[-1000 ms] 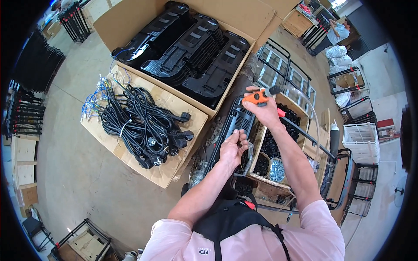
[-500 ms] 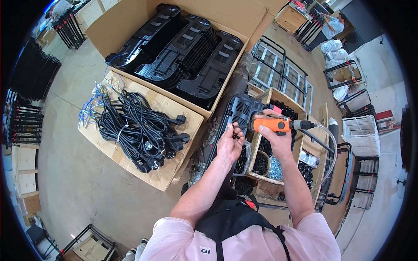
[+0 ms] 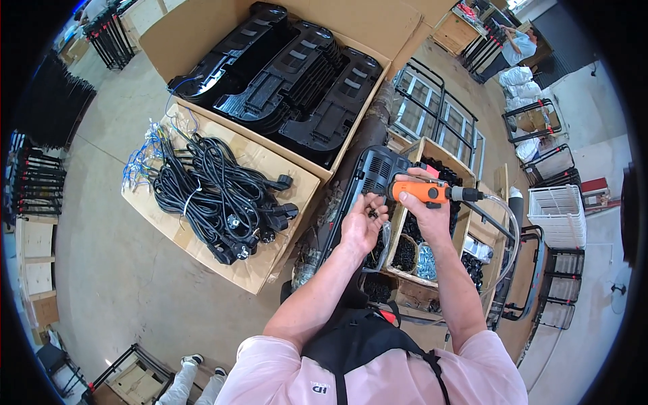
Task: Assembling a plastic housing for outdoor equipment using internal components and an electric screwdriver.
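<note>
My right hand (image 3: 426,214) is wrapped round an orange air screwdriver (image 3: 410,192), whose clear hose (image 3: 511,226) runs off to the right and bends down. The tool's front end points left at a black plastic housing with vent slots (image 3: 375,169); its tip is hard to make out. Close beside that end, my left hand (image 3: 360,228) is turned palm up with curled fingers. Several small dark screws (image 3: 372,213) lie in it. Part of the housing is hidden behind my left hand and forearm.
Right of the housing stands a wooden bin (image 3: 461,244) with black parts and silver screws. To the left, black power cables (image 3: 202,196) lie on a cardboard box (image 3: 253,280). Behind, an open carton (image 3: 322,170) holds black plastic shells. A person's legs (image 3: 181,385) show at lower left.
My left hand has shifted slightly right and its fingers have loosened, showing more of the screws. The screwdriver has barely moved. Another person's legs have come further into view at lower left.
</note>
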The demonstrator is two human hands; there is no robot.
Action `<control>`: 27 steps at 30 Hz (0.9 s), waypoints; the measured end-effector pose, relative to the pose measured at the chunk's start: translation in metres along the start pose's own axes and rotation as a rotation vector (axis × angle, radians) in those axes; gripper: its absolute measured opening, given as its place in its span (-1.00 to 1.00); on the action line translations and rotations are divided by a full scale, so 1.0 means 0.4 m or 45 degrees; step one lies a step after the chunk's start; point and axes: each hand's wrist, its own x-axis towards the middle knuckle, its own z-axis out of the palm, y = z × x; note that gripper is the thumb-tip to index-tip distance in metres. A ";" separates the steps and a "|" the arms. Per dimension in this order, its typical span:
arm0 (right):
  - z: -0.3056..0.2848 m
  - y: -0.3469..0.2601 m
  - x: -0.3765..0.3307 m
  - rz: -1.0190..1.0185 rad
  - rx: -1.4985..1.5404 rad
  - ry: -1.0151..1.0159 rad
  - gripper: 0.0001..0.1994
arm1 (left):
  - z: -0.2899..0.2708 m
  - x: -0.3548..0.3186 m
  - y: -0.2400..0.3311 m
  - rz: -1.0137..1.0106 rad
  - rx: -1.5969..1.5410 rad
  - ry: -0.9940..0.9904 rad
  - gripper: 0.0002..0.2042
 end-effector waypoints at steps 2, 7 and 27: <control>0.018 0.013 0.013 -0.003 -0.025 0.028 -0.45 | 0.012 -0.013 -0.016 0.011 0.159 0.023 -0.73; 0.038 0.057 0.052 -0.004 -0.074 0.042 -0.45 | -0.005 -0.095 -0.054 -0.150 0.352 0.025 -0.73; 0.087 0.094 0.134 -0.149 -0.354 -0.149 -0.68 | -0.164 -0.216 -0.099 -0.230 0.432 0.033 -0.69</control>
